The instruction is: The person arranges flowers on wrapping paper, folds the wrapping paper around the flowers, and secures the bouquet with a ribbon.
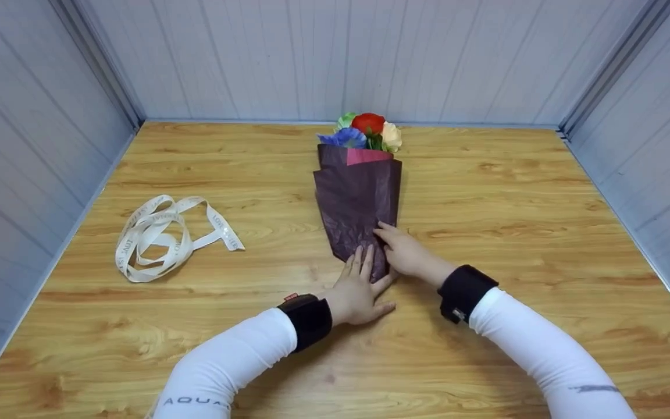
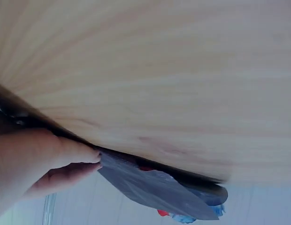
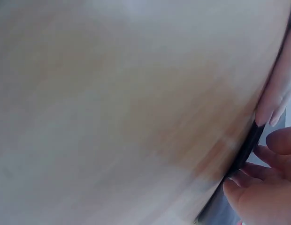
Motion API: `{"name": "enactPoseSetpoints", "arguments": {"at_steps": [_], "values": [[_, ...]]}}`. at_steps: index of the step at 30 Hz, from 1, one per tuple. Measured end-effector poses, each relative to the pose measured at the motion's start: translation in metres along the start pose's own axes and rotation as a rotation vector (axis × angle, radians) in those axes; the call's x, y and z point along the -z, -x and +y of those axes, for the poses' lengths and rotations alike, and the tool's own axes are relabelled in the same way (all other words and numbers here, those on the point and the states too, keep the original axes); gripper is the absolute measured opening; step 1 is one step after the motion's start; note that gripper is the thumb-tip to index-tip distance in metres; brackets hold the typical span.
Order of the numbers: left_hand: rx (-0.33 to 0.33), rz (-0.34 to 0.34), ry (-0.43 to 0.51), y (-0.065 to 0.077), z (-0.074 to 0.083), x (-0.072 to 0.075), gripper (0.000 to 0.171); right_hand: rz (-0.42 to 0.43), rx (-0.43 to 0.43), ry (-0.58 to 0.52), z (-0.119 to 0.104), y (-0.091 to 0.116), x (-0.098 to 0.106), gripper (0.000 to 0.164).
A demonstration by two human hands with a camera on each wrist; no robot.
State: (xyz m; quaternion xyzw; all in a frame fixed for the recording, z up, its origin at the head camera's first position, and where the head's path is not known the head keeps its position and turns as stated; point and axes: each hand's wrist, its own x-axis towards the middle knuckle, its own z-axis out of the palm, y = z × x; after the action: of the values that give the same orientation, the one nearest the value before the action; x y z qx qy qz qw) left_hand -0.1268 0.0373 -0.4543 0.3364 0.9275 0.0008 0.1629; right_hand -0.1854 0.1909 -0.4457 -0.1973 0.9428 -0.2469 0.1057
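Note:
A bouquet of artificial-looking flowers [image 1: 368, 124] in red, blue, cream and green lies wrapped in dark purple paper [image 1: 351, 192], blooms toward the back wall. My left hand [image 1: 355, 297] rests with straight fingers on the narrow lower end of the wrap, thumb spread on the wood. To the right, my right hand [image 1: 407, 253] lays its fingers along the paper's lower right edge. In the left wrist view, the fingertips of my left hand [image 2: 47, 161] touch the paper [image 2: 141, 180]. The right wrist view shows my right hand [image 3: 267, 197] with slightly bent fingers by the dark wrap edge.
A loosely coiled white printed ribbon [image 1: 181, 244] lies on the wooden table [image 1: 515, 203], left of the bouquet. Pale panel walls [image 1: 242, 58] enclose the table at the back and both sides.

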Motion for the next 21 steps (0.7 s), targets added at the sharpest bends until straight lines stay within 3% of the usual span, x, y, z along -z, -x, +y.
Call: {"name": "enactPoseSetpoints", "arguments": {"at_steps": [7,11,18,21], "values": [[-0.002,0.085,0.001,0.005,0.001,-0.007,0.076,-0.002,-0.025,0.046,0.001,0.004,0.001,0.040],[0.000,0.117,0.029,0.006,0.001,-0.006,0.076,-0.061,-0.015,0.111,-0.001,0.002,0.002,0.047],[0.009,0.071,0.171,0.007,-0.003,0.001,0.073,-0.200,-0.101,0.177,0.003,-0.021,0.004,0.061],[0.018,0.050,0.165,0.007,-0.004,0.003,0.074,-0.229,-0.149,0.192,0.002,-0.030,0.004,0.066]]}}
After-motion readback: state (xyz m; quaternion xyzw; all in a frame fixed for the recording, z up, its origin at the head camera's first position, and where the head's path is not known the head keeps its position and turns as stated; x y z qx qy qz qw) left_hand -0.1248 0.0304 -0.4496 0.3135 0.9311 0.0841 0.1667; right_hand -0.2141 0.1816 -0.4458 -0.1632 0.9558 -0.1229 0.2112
